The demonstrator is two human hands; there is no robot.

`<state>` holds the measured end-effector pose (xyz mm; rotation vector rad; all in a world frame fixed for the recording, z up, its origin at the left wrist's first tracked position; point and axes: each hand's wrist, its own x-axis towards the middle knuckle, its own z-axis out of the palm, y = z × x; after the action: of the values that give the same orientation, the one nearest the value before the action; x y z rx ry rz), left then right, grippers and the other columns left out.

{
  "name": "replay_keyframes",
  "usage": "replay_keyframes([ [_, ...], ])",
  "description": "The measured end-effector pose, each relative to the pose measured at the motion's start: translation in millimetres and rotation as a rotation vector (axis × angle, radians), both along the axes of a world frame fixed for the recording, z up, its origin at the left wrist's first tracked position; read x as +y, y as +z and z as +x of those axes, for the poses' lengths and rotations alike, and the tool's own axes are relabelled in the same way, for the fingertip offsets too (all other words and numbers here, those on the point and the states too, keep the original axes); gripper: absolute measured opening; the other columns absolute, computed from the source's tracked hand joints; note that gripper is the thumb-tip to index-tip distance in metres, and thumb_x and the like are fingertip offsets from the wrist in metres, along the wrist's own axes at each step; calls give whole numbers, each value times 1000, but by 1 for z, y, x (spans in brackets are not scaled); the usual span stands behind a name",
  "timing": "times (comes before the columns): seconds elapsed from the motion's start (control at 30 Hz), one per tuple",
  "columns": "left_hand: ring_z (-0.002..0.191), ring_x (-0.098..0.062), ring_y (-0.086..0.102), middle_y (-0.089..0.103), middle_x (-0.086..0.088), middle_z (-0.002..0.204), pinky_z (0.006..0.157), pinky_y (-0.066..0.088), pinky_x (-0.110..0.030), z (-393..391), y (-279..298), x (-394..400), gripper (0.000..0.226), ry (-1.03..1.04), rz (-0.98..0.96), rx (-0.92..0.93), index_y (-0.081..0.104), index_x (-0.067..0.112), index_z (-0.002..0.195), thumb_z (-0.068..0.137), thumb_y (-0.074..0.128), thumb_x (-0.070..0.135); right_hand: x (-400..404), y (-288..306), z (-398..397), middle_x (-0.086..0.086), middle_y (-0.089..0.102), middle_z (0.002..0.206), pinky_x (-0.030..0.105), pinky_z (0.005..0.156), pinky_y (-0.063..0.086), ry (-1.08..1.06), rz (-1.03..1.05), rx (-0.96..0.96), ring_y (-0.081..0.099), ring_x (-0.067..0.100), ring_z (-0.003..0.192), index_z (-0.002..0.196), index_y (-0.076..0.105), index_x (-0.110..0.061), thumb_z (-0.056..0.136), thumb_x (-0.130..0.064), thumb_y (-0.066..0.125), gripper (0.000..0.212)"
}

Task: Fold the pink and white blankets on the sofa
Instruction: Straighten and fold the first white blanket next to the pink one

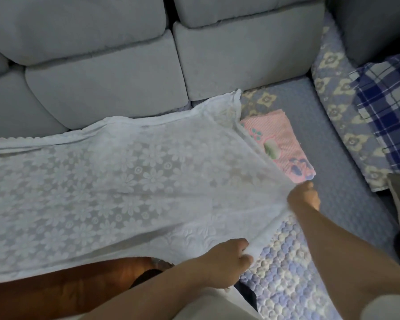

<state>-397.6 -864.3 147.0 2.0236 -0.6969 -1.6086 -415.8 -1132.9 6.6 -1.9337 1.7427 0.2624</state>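
Fingers, left hand (226, 259): we see them curled tight round a bunched bit of the white blanket (106, 188) at its near right corner, knuckles up, cloth gathered in the fist.
Fingers, right hand (304, 196): we see them closed on the same blanket's right edge, farther from us than the left hand; the cloth fans out leftward from this grip in taut creases. The fingertips themselves are turned away from us, so we cannot tell how they pinch.
Forearms: both bare, reaching in from the lower right of the view.
White blanket: thin, lace-like, with a daisy pattern; it lies spread along the sofa seat from the left edge of the view to the two hands. Its far edge runs along the foot of the back cushions (106, 86), with a folded hem there. Its near edge hangs over the front of the seat.
Pink blanket (280, 144): already folded into a neat rectangle, lying on the seat just right of the white blanket's far corner; the white cloth overlaps its left side.
Sofa cover (346, 188): we see blue quilted fabric under both blankets, with a flowered border toward the corner.
Plaid cloth (383, 107): blue and white check, resting on the sofa's right-hand section, well apart from the hands.
Floor (44, 294): reddish brown, visible below the hanging blanket edge.
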Motion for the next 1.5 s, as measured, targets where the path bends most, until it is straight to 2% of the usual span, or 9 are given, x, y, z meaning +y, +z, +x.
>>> replay_keyframes([
  [0.17,61,-12,51,54,7,76,57,39,-27,-5,-5,-1,11,79,-4,66,49,22,97,97,47,33,-15,-20,-17,28,47,138,46,81,55,-32,163,104,57,45,119,147,29,-6,97,-4,46,53],
  [0.37,63,-3,49,52,13,75,62,37,-20,-9,-10,10,23,40,-15,29,59,22,113,95,54,35,-19,-25,-22,23,51,139,48,101,45,216,65,163,55,42,122,140,46,-6,104,-19,34,40],
  [0.53,58,4,51,58,12,70,56,37,-9,7,-2,21,9,157,-49,-100,65,18,88,90,62,27,55,45,-5,5,65,115,12,60,45,416,377,-357,58,10,80,101,71,-17,91,11,43,41],
  [0.63,55,-1,53,65,1,71,55,42,-16,27,7,35,5,330,-50,-112,66,22,82,86,67,25,115,106,1,-6,68,116,4,78,44,617,669,-598,62,-9,91,108,71,-11,80,19,43,50],
  [0.73,60,-1,58,67,7,73,59,45,-17,49,19,65,11,502,-45,-134,67,31,82,85,73,22,157,121,12,-14,70,109,14,93,45,871,850,-574,60,-1,106,105,73,-23,79,4,53,43],
  [0.9,70,-18,67,73,-8,89,63,52,-34,84,48,146,14,714,-3,-11,68,23,86,82,78,14,199,124,56,-10,69,87,30,77,51,1116,748,-484,62,6,81,88,72,-24,90,-23,67,5],
  [1.13,72,-15,70,74,3,84,64,52,-29,127,66,270,12,785,23,-262,70,27,80,86,78,34,275,132,135,-9,54,85,26,77,43,1355,458,-396,55,8,81,92,72,-25,95,-33,66,10],
  [1.37,66,-18,57,63,-4,73,63,44,-29,160,44,432,22,1184,-274,-159,65,16,76,94,70,28,454,132,209,-1,47,82,32,70,42,1186,-305,-728,46,23,80,97,80,-21,88,-18,76,10],
  [1.5,70,-14,60,65,-1,78,65,46,-28,190,37,533,14,1347,-376,-49,66,14,85,97,65,20,583,133,240,-1,68,83,27,65,47,902,-24,-697,62,17,75,101,75,-19,97,-20,61,14],
])
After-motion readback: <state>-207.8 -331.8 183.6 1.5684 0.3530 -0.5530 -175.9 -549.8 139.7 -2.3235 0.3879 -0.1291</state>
